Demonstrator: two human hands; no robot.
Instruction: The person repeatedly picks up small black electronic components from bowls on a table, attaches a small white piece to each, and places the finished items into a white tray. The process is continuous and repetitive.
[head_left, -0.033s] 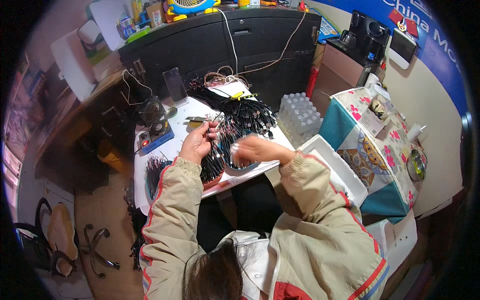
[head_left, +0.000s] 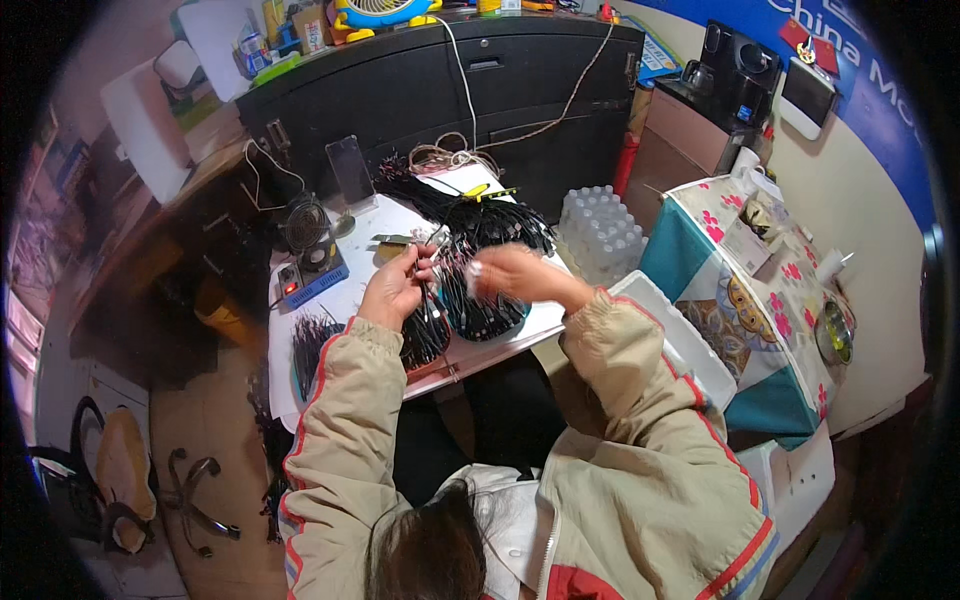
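The left hand (head_left: 396, 292) had its grip pinched narrow on a thin black cable (head_left: 430, 287), above the tabletop (head_left: 545, 317); the right hand (head_left: 518, 275), blurred, hung over the bundled cables (head_left: 487, 312); its grip could not be told.

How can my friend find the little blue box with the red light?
Start at the white table. On its left side, left of the left hand, sits the blue box. Unlike the round black fan behind it, it has a glowing red light.
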